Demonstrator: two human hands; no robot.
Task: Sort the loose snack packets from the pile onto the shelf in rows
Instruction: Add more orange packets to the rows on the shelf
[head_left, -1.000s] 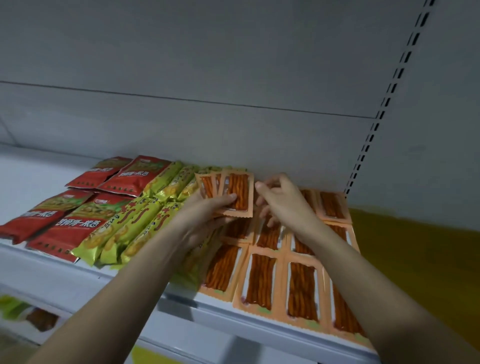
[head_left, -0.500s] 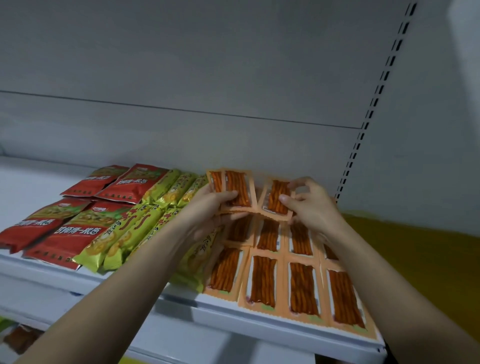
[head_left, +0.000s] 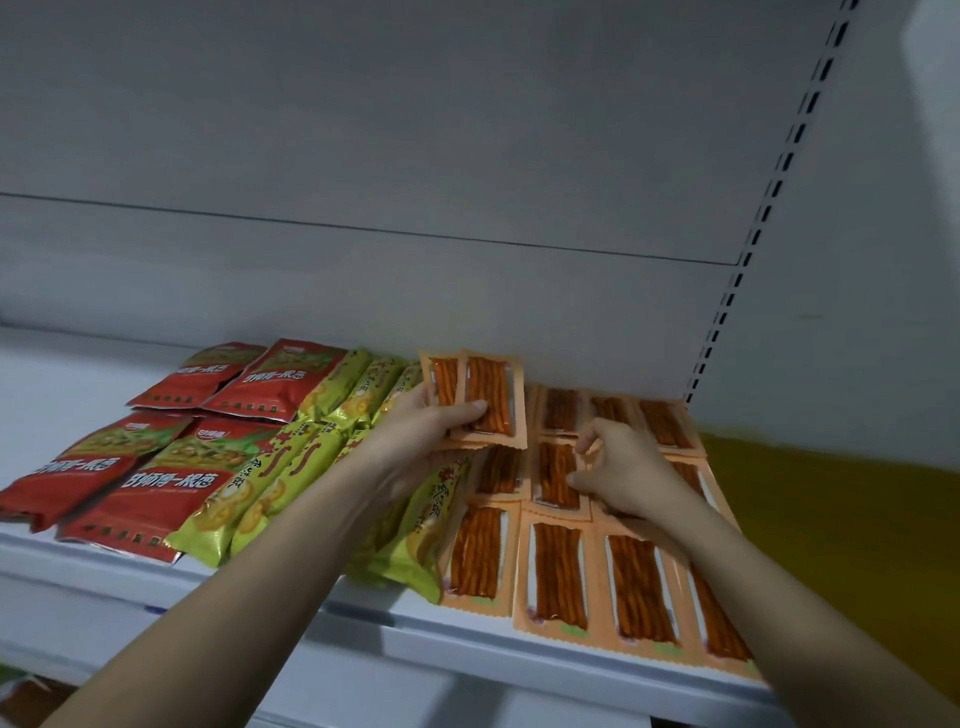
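Observation:
My left hand (head_left: 415, 434) grips a small fanned stack of orange spicy-stick packets (head_left: 488, 400), held upright above the white shelf (head_left: 363, 610) near its back wall. My right hand (head_left: 621, 470) is down on the shelf, its thumb and curled fingers pinching the right edge of one orange packet (head_left: 557, 475) that lies in the middle row. More orange packets lie flat in rows: a back row (head_left: 561, 410) and a front row (head_left: 558, 574). My right forearm hides part of the rightmost column.
Green-yellow snack packets (head_left: 291, 470) lie in rows left of the orange ones, with red packets (head_left: 156, 486) further left. The far left of the shelf is bare white. A slotted upright (head_left: 748, 249) bounds the shelf at right, beside a yellow surface (head_left: 831, 519).
My right hand took one orange packet off the left hand's stack, carried it right and lowered it flat onto the middle row. The left hand keeps hold of the remaining stack.

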